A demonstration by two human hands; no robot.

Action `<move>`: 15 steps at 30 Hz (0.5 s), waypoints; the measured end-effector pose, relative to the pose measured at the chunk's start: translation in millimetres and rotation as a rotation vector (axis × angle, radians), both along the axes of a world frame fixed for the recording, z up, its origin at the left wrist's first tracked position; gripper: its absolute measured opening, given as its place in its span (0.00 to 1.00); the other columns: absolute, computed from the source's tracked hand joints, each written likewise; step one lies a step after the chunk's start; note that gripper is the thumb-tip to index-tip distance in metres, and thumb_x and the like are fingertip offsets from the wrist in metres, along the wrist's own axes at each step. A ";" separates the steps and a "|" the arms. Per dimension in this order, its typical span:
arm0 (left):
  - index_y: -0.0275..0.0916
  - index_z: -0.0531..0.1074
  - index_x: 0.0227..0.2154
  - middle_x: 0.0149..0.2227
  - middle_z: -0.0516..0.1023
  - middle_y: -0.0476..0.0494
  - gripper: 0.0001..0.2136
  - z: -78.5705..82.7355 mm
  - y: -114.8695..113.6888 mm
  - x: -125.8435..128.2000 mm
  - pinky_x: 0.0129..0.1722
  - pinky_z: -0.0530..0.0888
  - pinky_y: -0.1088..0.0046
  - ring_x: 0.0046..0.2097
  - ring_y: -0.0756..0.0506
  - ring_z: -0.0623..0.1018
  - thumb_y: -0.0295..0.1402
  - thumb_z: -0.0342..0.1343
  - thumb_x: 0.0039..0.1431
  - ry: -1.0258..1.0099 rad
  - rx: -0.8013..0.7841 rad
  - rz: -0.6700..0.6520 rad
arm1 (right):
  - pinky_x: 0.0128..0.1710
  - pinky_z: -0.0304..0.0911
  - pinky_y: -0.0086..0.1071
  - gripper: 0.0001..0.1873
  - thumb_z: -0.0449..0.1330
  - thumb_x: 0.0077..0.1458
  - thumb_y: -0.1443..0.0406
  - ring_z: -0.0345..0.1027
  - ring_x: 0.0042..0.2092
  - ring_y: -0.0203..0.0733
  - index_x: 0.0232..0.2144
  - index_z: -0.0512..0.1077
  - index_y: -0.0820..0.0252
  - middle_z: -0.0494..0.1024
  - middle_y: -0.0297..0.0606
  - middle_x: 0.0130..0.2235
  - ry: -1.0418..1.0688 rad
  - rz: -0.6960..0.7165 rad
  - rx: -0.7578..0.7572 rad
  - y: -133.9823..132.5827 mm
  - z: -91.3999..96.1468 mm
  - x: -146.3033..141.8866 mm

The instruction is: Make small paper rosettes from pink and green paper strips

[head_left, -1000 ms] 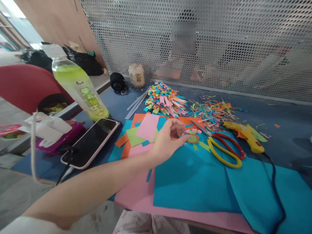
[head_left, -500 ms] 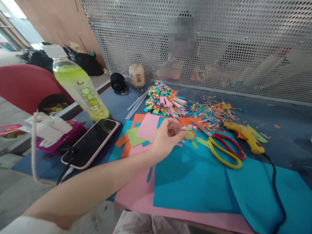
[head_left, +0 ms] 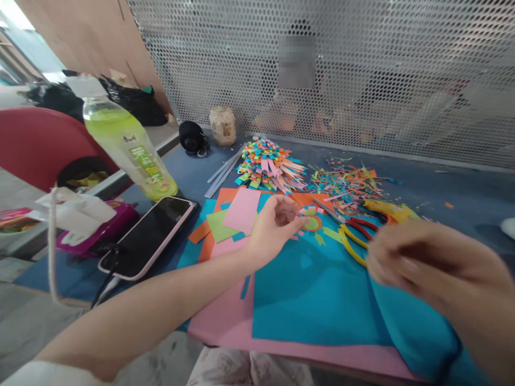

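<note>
My left hand (head_left: pixel 277 224) rests over the coloured sheets, thumb and fingers closed at the left edge of a small paper flower (head_left: pixel 312 223) with an orange ring, green centre and pink and green petals. Green paper strips lie just beside the flower. My right hand (head_left: pixel 426 262), blurred, is in the air at the right with fingers curled together; what it holds, if anything, I cannot make out. Behind it, partly covered, are scissors (head_left: pixel 354 254) with red and yellow handles and a yellow hot glue gun (head_left: pixel 386 210). Blue paper (head_left: pixel 314 300) lies below both hands.
A cone of fringed paper strips (head_left: pixel 267 166) stands at the back, with paper scraps (head_left: pixel 348 185) to its right. Clear sticks (head_left: pixel 225 171) lie left of the cone. A phone (head_left: pixel 148 238), a drink bottle (head_left: pixel 124 145) and a purple box (head_left: pixel 100 230) are at the left.
My right hand has come into view from the right and now covers part of the scissors and glue gun. My left hand stays at the paper flower.
</note>
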State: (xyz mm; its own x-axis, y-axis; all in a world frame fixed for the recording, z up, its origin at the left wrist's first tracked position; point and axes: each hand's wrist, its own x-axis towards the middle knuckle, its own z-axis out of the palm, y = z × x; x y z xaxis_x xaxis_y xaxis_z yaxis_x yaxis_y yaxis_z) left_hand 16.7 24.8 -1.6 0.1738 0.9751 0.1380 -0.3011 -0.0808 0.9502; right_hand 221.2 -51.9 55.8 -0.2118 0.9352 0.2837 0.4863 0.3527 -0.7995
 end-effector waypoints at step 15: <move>0.39 0.61 0.31 0.27 0.67 0.54 0.14 4.7 0.3 -3.7 0.28 0.72 0.77 0.28 0.54 0.70 0.33 0.63 0.46 0.018 0.038 0.022 | 0.38 0.68 0.44 0.10 0.55 0.52 0.60 0.74 0.33 0.46 0.34 0.74 0.54 0.79 0.38 0.32 -0.415 -0.230 0.174 111.5 -5.7 23.3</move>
State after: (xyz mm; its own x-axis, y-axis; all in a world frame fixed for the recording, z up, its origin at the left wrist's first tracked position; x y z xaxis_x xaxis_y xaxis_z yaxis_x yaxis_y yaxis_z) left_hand 13.1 25.1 3.1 0.1551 0.9728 0.1721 -0.2821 -0.1233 0.9514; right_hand 244.6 59.6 50.1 -0.1342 0.9174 0.3746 0.8315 0.3099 -0.4610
